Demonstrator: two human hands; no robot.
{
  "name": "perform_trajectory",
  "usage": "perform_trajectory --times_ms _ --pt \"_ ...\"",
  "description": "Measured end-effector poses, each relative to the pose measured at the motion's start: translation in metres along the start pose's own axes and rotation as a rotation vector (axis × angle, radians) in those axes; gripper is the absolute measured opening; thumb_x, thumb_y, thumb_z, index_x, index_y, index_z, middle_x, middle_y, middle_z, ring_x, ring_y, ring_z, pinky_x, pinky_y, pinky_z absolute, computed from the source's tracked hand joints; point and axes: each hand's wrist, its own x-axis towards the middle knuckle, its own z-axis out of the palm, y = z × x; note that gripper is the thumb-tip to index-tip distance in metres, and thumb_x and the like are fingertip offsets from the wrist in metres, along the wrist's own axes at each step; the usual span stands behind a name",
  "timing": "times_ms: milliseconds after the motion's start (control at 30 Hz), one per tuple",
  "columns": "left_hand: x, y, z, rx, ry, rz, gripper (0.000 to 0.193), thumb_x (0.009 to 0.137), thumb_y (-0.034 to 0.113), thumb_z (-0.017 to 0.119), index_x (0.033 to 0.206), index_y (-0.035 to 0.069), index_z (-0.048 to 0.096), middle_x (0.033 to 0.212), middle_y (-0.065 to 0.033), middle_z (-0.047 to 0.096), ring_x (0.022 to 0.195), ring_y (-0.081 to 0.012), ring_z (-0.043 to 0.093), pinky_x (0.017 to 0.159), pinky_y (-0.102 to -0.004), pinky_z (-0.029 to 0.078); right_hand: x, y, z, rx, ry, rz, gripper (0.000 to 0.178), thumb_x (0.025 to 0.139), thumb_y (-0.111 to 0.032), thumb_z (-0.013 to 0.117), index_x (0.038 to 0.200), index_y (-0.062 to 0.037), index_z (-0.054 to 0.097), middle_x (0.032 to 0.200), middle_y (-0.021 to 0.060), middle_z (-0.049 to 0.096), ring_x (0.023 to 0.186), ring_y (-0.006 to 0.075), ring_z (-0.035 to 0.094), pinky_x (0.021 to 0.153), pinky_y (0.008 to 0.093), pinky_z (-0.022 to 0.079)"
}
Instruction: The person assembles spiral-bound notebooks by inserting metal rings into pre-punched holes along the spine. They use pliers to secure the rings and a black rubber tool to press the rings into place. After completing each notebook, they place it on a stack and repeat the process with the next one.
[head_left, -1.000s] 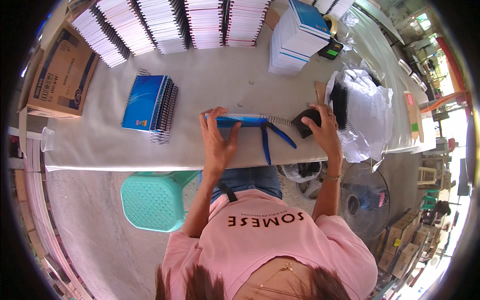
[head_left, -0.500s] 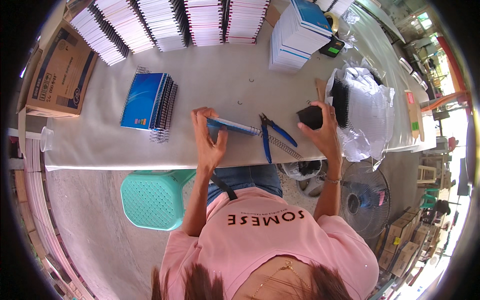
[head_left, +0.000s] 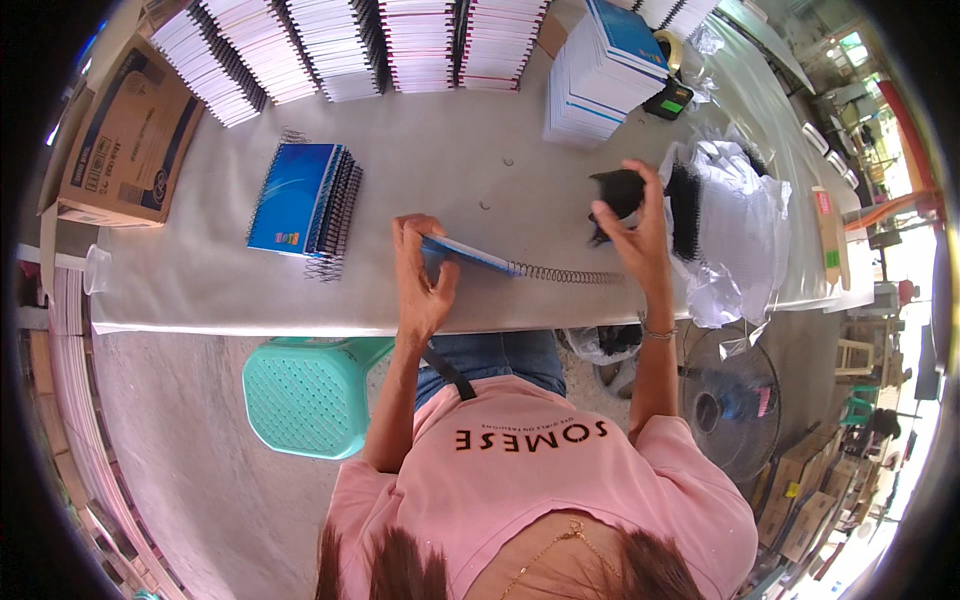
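Observation:
My left hand (head_left: pixel 422 270) grips a thin blue-covered notebook (head_left: pixel 470 254), tilted nearly edge-on above the table. From the end of its spine a dark wire coil (head_left: pixel 565 274) sticks out to the right, toward my right forearm. To the right, my right hand (head_left: pixel 640 225) is curved round a black object (head_left: pixel 620 193) between thumb and fingers. The object's edges are blurred, so its kind cannot be made out. Just beyond that hand lie black wire coils (head_left: pixel 685 210) in crumpled white wrapping (head_left: pixel 730 220).
A small stack of blue spiral notebooks (head_left: pixel 292 200) sits at left, beside a cardboard box (head_left: pixel 130 140). Tall stacks of bound notebooks (head_left: pixel 420 45) line the back. Unbound blue-covered books (head_left: pixel 590 95) stand back right, near a tape roll (head_left: pixel 670 50). A green stool (head_left: pixel 310 400) is below the table edge.
My right hand has moved slightly away from me with the black object. The blue-handled pliers that lay beside the coil are no longer visible there. The coil now lies straighter to the right.

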Motion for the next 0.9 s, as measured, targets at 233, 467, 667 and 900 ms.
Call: perform_trajectory --times_ms 233,467,667,900 --pt "0.0 -0.002 0.002 -0.018 -0.087 0.047 0.037 0.068 0.008 0.059 0.103 0.003 0.048 0.104 -0.0143 0.043 0.101 -0.0307 0.046 0.093 -0.0369 0.038 -0.016 -0.023 0.032 1.086 -0.434 0.298 0.066 0.086 -0.049 0.075 0.127 -0.0136 0.037 0.127 0.0143 0.057 0.114 0.0217 0.058 0.096 0.0305 0.047" --pt "-0.001 -0.003 0.002 -0.076 -0.089 0.064 0.038 0.071 0.003 0.061 0.106 0.002 0.047 0.104 -0.0142 0.043 0.1 -0.0298 0.046 0.093 -0.0363 0.038 -0.021 -0.028 0.025 0.402 -0.58 0.131 0.05 0.078 -0.01 0.078 0.106 -0.014 0.037 0.129 0.0126 0.055 0.122 0.0188 0.049 0.105 0.0328 0.041" --pt "0.002 0.001 0.003 -0.017 -0.117 0.083 0.036 0.072 0.003 0.06 0.106 0.003 0.047 0.101 -0.0133 0.043 0.099 -0.0282 0.046 0.092 -0.0351 0.038 -0.027 -0.014 0.019 0.644 -0.581 0.2 0.05 0.075 -0.003 0.078 0.099 -0.0133 0.035 0.132 0.0124 0.053 0.121 0.017 0.047 0.106 0.0318 0.04" --pt "0.001 -0.002 0.002 -0.02 -0.11 0.059 0.037 0.072 0.005 0.061 0.106 0.003 0.047 0.102 -0.0131 0.043 0.099 -0.0287 0.047 0.092 -0.0352 0.038 -0.029 -0.03 0.012 0.66 -0.576 0.225 0.048 0.074 -0.007 0.079 0.096 -0.0113 0.037 0.135 0.0163 0.053 0.128 0.0203 0.047 0.107 0.0363 0.04"
